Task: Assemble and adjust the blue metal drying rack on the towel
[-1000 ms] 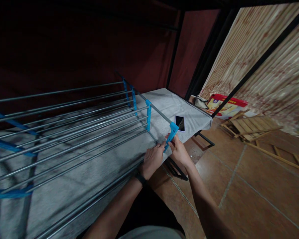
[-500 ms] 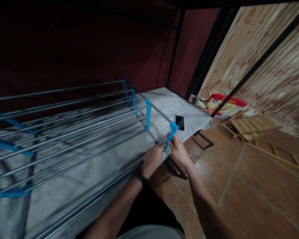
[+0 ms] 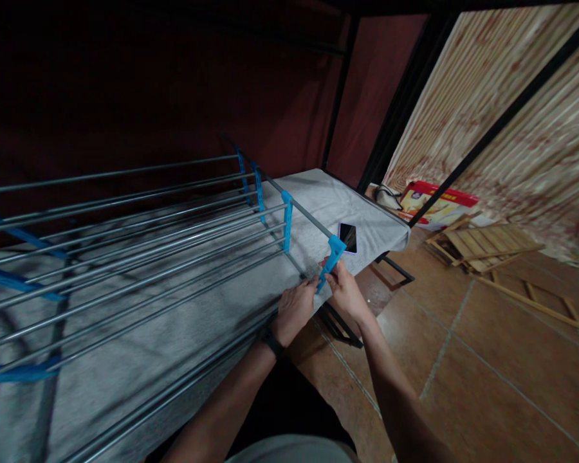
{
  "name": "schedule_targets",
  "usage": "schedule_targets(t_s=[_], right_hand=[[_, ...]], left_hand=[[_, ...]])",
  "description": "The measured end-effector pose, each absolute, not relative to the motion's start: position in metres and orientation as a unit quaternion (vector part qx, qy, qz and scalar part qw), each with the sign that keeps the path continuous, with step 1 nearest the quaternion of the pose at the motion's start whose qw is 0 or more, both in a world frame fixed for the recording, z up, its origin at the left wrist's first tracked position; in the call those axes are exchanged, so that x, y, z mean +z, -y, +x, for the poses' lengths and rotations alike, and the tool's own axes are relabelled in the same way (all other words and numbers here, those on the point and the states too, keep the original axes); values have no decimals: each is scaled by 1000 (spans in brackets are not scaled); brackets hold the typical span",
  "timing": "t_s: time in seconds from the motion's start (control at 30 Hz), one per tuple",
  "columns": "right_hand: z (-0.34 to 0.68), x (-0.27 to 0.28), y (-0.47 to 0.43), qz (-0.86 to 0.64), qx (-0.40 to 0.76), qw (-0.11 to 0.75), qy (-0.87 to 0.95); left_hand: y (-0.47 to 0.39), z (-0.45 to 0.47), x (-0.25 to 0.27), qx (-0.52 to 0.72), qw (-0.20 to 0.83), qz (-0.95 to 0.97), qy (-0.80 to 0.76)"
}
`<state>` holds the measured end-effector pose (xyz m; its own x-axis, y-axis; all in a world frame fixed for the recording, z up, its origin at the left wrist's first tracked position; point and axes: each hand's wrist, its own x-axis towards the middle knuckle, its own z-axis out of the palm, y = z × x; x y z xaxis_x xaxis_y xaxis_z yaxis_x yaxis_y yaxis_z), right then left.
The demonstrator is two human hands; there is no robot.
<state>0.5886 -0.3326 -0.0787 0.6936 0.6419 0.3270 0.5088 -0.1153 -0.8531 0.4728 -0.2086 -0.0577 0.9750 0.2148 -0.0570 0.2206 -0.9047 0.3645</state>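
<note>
A metal rack [image 3: 193, 235] of grey rods joined by blue plastic pieces lies along the cloth-covered table. At its near right corner is a blue plastic bracket [image 3: 334, 252], its upper end on a grey tube. My right hand [image 3: 345, 287] grips this bracket from the right, fingers curled around it. My left hand [image 3: 296, 302] closes on the bracket's lower end from the left, beside the lower tube [image 3: 296, 265]. The fingertips partly hide that end, so how it meets the lower tube cannot be seen. A dark watch [image 3: 273, 343] sits on my left wrist.
Beyond the bracket, a phone [image 3: 348, 238] lies on the grey cloth [image 3: 376, 215]. Loose metal tubes [image 3: 174, 399] run along the table's front edge. Right of the table, a red and yellow box [image 3: 437, 204] and a folded wooden piece [image 3: 495, 247] rest on the tiled floor.
Almost nothing differs. Both hands stay on the blue bracket in the same place, and the rack keeps its position.
</note>
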Motion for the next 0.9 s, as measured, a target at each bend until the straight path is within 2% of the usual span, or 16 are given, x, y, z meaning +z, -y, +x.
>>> schedule_targets(t_s=[0.23,0.6,0.9], right_hand=[[585,-81,335,-763,59,526,372],[586,-121,342,-777,101,500,368],[586,-115,336,-829,65,430,351]], left_hand=[[209,473,-61,3,176,979,-107],[213,465,-61,-1,121,987,-108],[213,465,-60,-19,87,991,-104]])
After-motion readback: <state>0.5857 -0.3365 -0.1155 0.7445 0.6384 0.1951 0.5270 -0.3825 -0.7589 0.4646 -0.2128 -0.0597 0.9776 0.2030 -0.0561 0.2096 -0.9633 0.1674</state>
